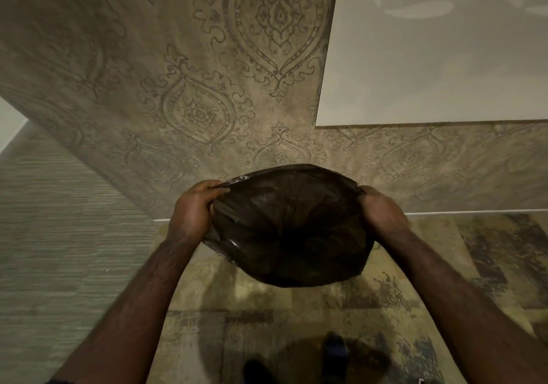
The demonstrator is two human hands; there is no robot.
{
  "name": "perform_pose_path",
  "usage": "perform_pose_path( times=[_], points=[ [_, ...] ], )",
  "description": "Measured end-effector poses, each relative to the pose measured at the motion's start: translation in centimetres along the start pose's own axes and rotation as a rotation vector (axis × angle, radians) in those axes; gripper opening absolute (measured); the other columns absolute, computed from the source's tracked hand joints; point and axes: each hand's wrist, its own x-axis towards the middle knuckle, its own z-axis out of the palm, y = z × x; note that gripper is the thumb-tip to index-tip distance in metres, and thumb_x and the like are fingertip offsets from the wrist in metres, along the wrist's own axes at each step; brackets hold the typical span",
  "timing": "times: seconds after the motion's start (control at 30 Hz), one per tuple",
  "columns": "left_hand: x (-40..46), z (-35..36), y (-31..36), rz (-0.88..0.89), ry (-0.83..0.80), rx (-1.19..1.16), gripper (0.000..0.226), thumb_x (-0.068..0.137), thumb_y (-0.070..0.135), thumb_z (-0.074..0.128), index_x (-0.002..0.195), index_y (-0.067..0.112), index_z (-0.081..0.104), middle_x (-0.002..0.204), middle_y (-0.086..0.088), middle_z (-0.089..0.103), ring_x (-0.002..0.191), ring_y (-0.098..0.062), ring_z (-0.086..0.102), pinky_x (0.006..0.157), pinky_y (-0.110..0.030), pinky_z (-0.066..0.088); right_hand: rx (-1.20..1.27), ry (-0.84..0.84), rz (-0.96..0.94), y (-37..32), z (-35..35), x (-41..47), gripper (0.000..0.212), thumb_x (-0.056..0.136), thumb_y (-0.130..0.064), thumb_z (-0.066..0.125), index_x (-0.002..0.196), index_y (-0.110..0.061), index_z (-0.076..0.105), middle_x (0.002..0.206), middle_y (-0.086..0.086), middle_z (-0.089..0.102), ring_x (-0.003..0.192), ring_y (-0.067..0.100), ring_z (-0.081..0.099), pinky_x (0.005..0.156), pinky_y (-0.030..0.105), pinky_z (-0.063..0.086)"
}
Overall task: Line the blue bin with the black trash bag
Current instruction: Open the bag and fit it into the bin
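The black trash bag (pixel 289 226) hangs in the air in front of me, its mouth stretched wide open and facing me, so I look down into its dark inside. My left hand (pixel 194 208) grips the left edge of the mouth, with the fingers curled over the rim. At the right edge, my right hand (pixel 378 208) grips the rim in the same way. The bag is held above the floor, in front of a patterned wall. The blue bin is not in view.
A wall with ornamental wallpaper (pixel 207 101) stands straight ahead, and a white panel (pixel 430 57) is set on it at the upper right. A striped wall (pixel 59 220) runs along the left. Below is mottled tiled floor (pixel 296 309), with my shoes (pixel 335 351) near the bottom edge.
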Motion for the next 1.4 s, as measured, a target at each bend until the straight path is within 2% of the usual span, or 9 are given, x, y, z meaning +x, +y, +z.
perform_pose_path(
  times=[0.2,0.4,0.5,0.67,0.83,1.0,1.13,1.27,1.4],
  points=[
    [-0.3,-0.4,0.4,0.017,0.006,0.002,0.035,0.083,0.007,0.056,0.115,0.015,0.070,0.116,-0.003,0.069,0.105,-0.017,0.064,0.093,-0.028,0.049,-0.016,0.104,0.092,-0.6,-0.2,0.1,0.035,0.090,-0.036,0.057,0.113,-0.010,0.061,0.120,0.008,0.056,0.093,0.034,0.065,0.077,0.040,0.052],
    [-0.5,-0.9,0.8,-0.017,0.093,-0.010,0.043,0.074,-0.008,0.053,0.112,0.007,0.069,0.114,-0.007,0.069,0.104,-0.016,0.062,0.095,-0.009,0.038,0.015,0.228,0.077,-1.0,-0.2,-1.0,0.021,0.088,-0.022,0.055,0.104,-0.009,0.061,0.108,0.011,0.054,0.076,0.034,0.064,0.066,0.038,0.052],
    [-0.7,-1.2,0.9,-0.045,0.109,-0.005,0.045,0.076,-0.013,0.056,0.113,0.007,0.069,0.114,-0.007,0.068,0.103,-0.011,0.060,0.093,0.000,0.032,0.162,0.096,0.070,-1.0,-0.6,-1.1,0.023,0.087,-0.029,0.053,0.108,-0.021,0.059,0.106,0.005,0.056,0.084,0.030,0.063,0.071,0.038,0.052],
    [-1.1,-1.4,0.6,-0.076,0.114,0.015,0.046,0.079,-0.009,0.057,0.121,0.009,0.066,0.119,-0.007,0.067,0.109,-0.018,0.061,0.096,-0.014,0.037,0.375,-0.091,0.079,-1.5,-2.3,-1.5,0.031,0.080,-0.036,0.056,0.109,-0.037,0.045,0.085,0.004,0.067,0.074,0.024,0.063,0.075,0.040,0.052],
    [-1.4,-1.4,0.5,-0.075,0.076,0.043,0.042,0.078,-0.009,0.057,0.114,0.009,0.068,0.109,-0.007,0.068,0.100,-0.022,0.064,0.086,-0.018,0.041,-0.076,0.010,-0.116,-0.1,-3.0,-1.2,0.020,0.088,-0.022,0.054,0.102,-0.016,0.066,0.099,0.004,0.056,0.084,0.025,0.061,0.071,0.040,0.054],
    [-1.2,-1.3,0.8,-0.085,0.084,0.078,0.041,0.077,-0.010,0.059,0.113,0.007,0.068,0.108,-0.009,0.069,0.099,-0.024,0.064,0.086,-0.020,0.041,0.264,0.184,0.041,0.1,-3.7,-0.7,0.007,0.078,-0.010,0.069,0.080,-0.011,0.075,0.079,0.008,0.072,0.074,0.024,0.067,0.067,0.026,0.049],
    [-1.3,-1.2,0.8,-0.092,0.091,0.058,0.041,0.077,-0.010,0.058,0.113,0.007,0.068,0.107,-0.009,0.068,0.098,-0.023,0.064,0.087,-0.023,0.043,0.256,0.012,0.088,0.2,-4.4,-0.5,0.029,0.080,0.008,0.058,0.088,-0.012,0.077,0.097,0.010,0.073,0.091,0.025,0.066,0.077,0.026,0.048],
    [-1.5,-1.3,0.8,-0.101,0.094,0.066,0.040,0.077,-0.011,0.059,0.112,0.006,0.068,0.105,-0.009,0.068,0.096,-0.023,0.064,0.085,-0.022,0.041,0.196,-0.103,0.070,0.4,-5.1,-0.4,0.033,0.084,0.006,0.051,0.091,-0.011,0.078,0.100,0.010,0.071,0.094,0.025,0.065,0.076,0.027,0.047],
    [-1.6,-0.9,1.0,-0.107,0.095,0.085,0.044,0.077,-0.010,0.059,0.118,0.006,0.066,0.112,-0.010,0.068,0.102,-0.024,0.063,0.089,-0.019,0.039,0.186,0.020,0.111,0.4,-4.6,-0.1,0.019,0.082,-0.009,0.058,0.089,-0.008,0.076,0.088,0.016,0.073,0.083,0.031,0.067,0.069,0.031,0.051]
  ],
)
